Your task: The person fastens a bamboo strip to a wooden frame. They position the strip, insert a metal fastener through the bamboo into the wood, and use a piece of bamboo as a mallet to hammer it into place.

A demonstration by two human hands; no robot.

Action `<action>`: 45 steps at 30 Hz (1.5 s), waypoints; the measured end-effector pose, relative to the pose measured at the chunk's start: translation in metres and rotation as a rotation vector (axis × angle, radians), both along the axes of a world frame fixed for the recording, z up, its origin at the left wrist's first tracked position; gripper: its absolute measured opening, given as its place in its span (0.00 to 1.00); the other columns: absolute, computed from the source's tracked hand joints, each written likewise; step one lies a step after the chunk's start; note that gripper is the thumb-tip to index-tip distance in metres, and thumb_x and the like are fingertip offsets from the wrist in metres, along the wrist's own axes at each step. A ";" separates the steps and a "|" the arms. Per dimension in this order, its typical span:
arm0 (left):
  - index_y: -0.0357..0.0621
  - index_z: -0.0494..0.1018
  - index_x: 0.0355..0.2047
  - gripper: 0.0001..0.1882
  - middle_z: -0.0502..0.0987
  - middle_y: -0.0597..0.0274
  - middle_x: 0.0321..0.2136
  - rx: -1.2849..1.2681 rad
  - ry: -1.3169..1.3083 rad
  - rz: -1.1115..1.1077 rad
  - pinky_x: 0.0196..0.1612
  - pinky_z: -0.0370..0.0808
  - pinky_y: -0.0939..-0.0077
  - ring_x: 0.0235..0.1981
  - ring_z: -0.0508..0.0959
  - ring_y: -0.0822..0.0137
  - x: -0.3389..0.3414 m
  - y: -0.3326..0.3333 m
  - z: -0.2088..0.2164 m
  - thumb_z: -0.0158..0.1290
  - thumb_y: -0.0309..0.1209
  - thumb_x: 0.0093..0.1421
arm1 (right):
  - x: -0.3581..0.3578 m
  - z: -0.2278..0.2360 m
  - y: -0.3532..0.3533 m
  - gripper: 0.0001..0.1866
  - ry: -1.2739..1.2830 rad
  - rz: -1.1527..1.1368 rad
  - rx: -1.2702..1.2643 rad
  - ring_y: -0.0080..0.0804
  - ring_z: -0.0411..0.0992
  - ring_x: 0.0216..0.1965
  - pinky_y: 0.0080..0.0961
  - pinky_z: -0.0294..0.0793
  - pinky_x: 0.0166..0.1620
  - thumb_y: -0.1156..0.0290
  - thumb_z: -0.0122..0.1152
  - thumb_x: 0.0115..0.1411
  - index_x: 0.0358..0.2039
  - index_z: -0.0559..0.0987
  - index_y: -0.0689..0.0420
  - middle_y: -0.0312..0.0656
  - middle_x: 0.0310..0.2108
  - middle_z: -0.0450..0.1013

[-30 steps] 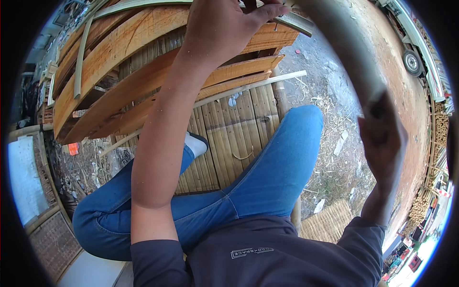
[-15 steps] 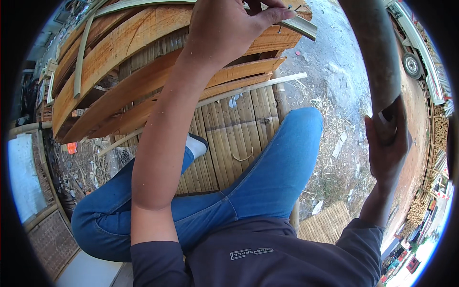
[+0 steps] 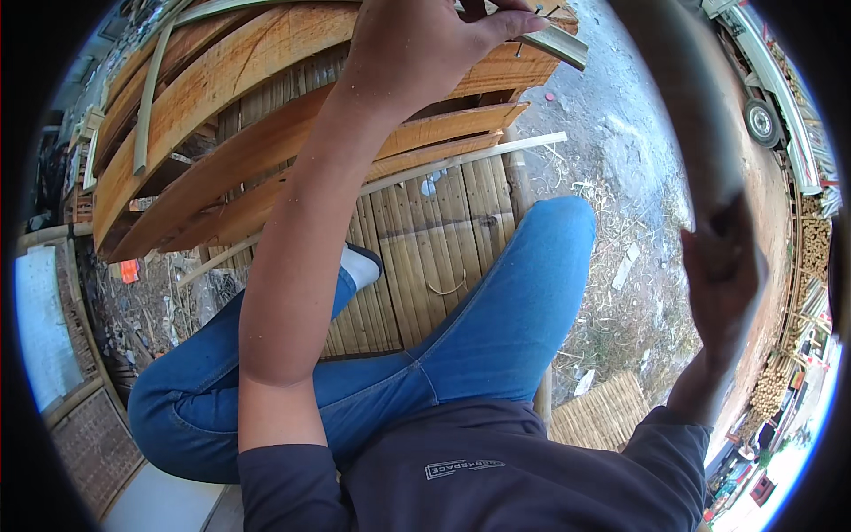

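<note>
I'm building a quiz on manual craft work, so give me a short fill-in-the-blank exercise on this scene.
1. The right hand grips a long grey ____.
2. The left hand pinches a thin green bamboo strip above the stacked orange-brown wooden ____.
3. The person's crossed legs wear ____ jeans.
4. The white-socked foot rests on a slatted ____ platform.

Missing words: pole; planks; blue; bamboo

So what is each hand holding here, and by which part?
The right hand grips a thick bamboo pole near its lower end. The left hand pinches a thin bamboo strip partway along it.
</note>
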State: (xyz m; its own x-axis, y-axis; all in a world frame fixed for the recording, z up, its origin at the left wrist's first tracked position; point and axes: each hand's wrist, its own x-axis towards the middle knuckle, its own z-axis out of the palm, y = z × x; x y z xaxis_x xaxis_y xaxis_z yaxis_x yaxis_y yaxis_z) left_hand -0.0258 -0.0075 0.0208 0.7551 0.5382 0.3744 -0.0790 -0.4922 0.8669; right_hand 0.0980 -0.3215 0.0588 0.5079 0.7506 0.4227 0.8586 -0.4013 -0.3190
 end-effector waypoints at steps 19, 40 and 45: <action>0.36 0.76 0.46 0.15 0.80 0.47 0.43 0.566 0.307 0.314 0.47 0.77 0.62 0.44 0.81 0.53 -0.008 0.066 0.010 0.50 0.35 0.68 | -0.006 0.001 0.018 0.38 0.055 0.152 -0.125 0.38 0.74 0.57 0.34 0.72 0.58 0.80 0.70 0.55 0.66 0.67 0.58 0.53 0.56 0.74; 0.37 0.74 0.45 0.15 0.79 0.46 0.39 0.391 0.386 0.135 0.47 0.74 0.62 0.42 0.80 0.55 -0.008 0.070 0.004 0.50 0.37 0.68 | 0.001 0.022 0.031 0.36 0.023 0.055 -0.306 0.32 0.75 0.52 0.30 0.73 0.56 0.75 0.71 0.57 0.65 0.68 0.63 0.48 0.51 0.78; 0.35 0.74 0.45 0.17 0.79 0.47 0.39 0.316 0.435 0.089 0.51 0.71 0.59 0.43 0.78 0.53 -0.014 0.051 0.026 0.48 0.39 0.68 | 0.007 0.021 0.022 0.34 0.074 -0.003 0.134 0.33 0.78 0.47 0.29 0.75 0.50 0.77 0.72 0.55 0.62 0.72 0.59 0.50 0.48 0.79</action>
State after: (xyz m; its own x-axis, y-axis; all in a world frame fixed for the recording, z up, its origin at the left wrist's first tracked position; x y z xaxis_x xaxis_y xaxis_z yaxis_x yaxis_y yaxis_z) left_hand -0.0397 0.0436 0.0470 0.8330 0.5191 0.1913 0.3078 -0.7223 0.6193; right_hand 0.1048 -0.2999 0.0796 0.5437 0.6883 0.4802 0.8295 -0.3535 -0.4324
